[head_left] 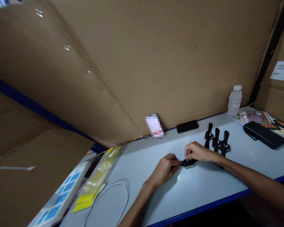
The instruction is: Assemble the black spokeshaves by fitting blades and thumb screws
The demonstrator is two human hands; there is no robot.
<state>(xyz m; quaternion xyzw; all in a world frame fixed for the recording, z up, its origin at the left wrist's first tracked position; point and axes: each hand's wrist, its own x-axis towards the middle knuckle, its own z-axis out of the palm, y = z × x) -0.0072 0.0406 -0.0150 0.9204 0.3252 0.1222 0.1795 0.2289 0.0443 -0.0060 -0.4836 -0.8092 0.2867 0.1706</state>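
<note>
A black spokeshave lies on the table in front of me, its flat metal body toward the near side. My left hand is closed round its left handle, index finger and thumb near the body. My right hand comes in from the right, with fingertips pinched on a small knob at the middle of the spokeshave. The fingers mostly hide that knob. Just beyond my right wrist, three more black spokeshaves lie side by side, handles pointing away from me; the wrist covers their near ends.
Toward the back are a dark phone and a blurred-out upright screen. A bottle, a printed packet and a black case stand or lie right. Left are yellow plastic-wrapped sheets and a white cable. Cardboard walls enclose the table.
</note>
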